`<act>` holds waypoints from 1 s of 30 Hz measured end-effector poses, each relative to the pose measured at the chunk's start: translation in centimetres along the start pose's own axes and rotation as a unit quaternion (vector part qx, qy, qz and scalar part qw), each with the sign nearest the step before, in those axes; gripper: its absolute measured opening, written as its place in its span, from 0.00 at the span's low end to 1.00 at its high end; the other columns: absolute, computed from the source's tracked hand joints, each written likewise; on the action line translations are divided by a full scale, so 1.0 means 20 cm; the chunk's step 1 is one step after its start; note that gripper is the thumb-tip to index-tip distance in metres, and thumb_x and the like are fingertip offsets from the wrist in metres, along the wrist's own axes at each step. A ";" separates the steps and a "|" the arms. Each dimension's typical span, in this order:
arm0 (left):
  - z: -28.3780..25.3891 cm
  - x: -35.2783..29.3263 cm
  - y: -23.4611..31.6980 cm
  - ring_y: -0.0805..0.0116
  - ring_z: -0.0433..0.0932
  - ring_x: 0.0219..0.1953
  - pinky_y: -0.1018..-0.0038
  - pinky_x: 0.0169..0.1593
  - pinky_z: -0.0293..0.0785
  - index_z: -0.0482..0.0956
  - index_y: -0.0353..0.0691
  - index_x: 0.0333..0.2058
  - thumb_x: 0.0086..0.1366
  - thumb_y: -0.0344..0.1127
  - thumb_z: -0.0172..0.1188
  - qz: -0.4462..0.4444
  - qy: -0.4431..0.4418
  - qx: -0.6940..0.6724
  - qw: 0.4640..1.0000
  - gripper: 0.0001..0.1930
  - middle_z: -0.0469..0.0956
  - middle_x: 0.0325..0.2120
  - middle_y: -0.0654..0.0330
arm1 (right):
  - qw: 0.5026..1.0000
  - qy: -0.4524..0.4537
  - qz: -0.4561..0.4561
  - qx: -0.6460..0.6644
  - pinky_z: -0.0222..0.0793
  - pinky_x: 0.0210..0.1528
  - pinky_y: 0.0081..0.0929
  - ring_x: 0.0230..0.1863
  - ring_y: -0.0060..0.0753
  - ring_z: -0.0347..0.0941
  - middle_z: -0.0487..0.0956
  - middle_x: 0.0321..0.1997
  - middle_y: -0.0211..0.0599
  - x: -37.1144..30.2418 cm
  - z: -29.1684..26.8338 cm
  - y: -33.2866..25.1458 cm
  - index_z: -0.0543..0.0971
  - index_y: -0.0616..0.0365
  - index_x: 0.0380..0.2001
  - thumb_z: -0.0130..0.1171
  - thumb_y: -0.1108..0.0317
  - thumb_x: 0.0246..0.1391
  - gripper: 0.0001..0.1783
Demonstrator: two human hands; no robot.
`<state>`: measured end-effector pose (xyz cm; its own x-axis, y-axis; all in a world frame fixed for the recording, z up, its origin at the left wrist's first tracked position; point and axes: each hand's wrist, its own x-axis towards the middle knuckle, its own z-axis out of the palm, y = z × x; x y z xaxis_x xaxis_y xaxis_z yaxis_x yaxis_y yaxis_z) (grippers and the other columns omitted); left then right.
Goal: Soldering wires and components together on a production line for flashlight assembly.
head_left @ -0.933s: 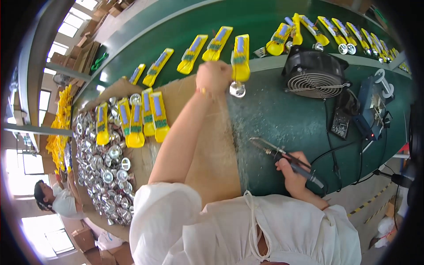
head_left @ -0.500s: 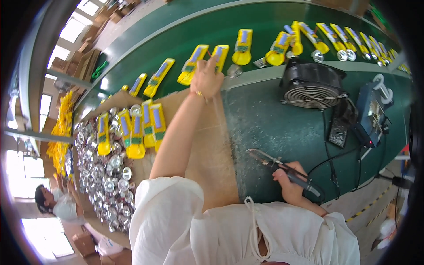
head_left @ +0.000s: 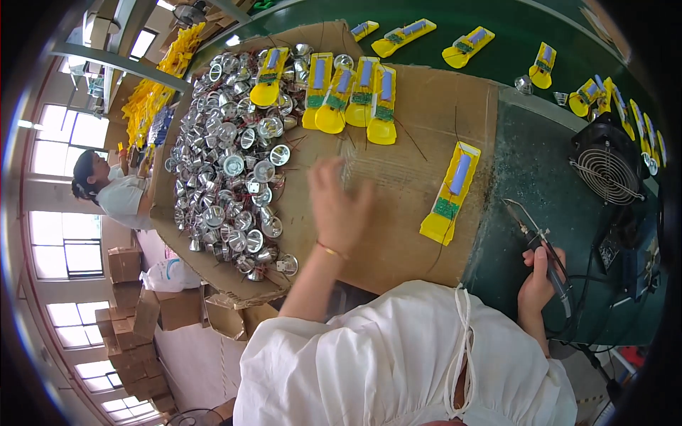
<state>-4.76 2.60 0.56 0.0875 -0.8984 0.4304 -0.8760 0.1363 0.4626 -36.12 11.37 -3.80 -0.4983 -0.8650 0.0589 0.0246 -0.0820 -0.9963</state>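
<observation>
My left hand (head_left: pixel 339 207) is slightly smeared by motion over the cardboard sheet (head_left: pixel 398 248), fingers apart and nothing visible in them. To its right lies a yellow plastic housing (head_left: pixel 430 228) with a blue cylindrical battery (head_left: pixel 461 173), a green circuit board (head_left: pixel 446 208) and thin dark wires. My right hand (head_left: pixel 540 280) is closed round the handle of a soldering iron (head_left: pixel 559 287). The iron's tip points up and left, above the green bench and apart from the housing. Left of my left hand sits a large heap of silver lamp reflectors (head_left: pixel 234 165) with wires.
Several similar yellow housings (head_left: pixel 331 117) rest beside the heap's far right. More housings (head_left: pixel 469 48) lie along the green belt (head_left: pixel 497 18) at the back. A black fan (head_left: pixel 607 167) and cables occupy the right. Another person (head_left: pixel 117 192) is at the far left.
My left hand has come back from the housings on the belt to above the cardboard. A housing now lies on the cardboard's right part. The view has swung left; my right hand still holds the iron.
</observation>
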 end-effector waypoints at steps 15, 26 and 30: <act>-0.16 0.13 -0.17 0.63 0.77 0.30 0.74 0.36 0.71 0.81 0.36 0.27 0.52 0.32 0.60 -0.105 -0.023 -0.133 0.985 0.07 0.79 0.25 0.58 | 0.998 -0.065 -0.007 0.011 0.68 0.29 0.19 0.23 0.24 0.70 0.74 0.22 0.38 -0.16 0.08 -0.12 0.70 0.66 0.31 0.55 0.71 0.51 0.09; 0.10 -0.17 0.19 0.67 0.72 0.22 0.75 0.28 0.69 0.79 0.34 0.24 0.52 0.30 0.62 -0.078 -0.209 -0.277 0.935 0.05 0.74 0.20 0.56 | 0.975 -0.183 -0.072 -0.099 0.68 0.27 0.17 0.23 0.21 0.72 0.76 0.23 0.37 -0.16 0.21 -0.15 0.71 0.66 0.29 0.59 0.72 0.47 0.09; 0.14 -0.19 0.20 0.80 0.69 0.21 0.82 0.24 0.65 0.77 0.31 0.24 0.56 0.29 0.60 -0.062 -0.220 -0.270 0.935 0.06 0.73 0.25 0.62 | 0.988 -0.134 -0.051 -0.051 0.63 0.23 0.15 0.20 0.14 0.68 0.75 0.18 0.30 -0.16 0.26 -0.12 0.73 0.64 0.27 0.62 0.72 0.45 0.09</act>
<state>-9.94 5.30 -1.40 -0.1363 -0.9898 0.0418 -0.4938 0.1045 0.8633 -30.04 11.78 -1.30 -0.2467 -0.9557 0.1606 -0.1080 -0.1376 -0.9846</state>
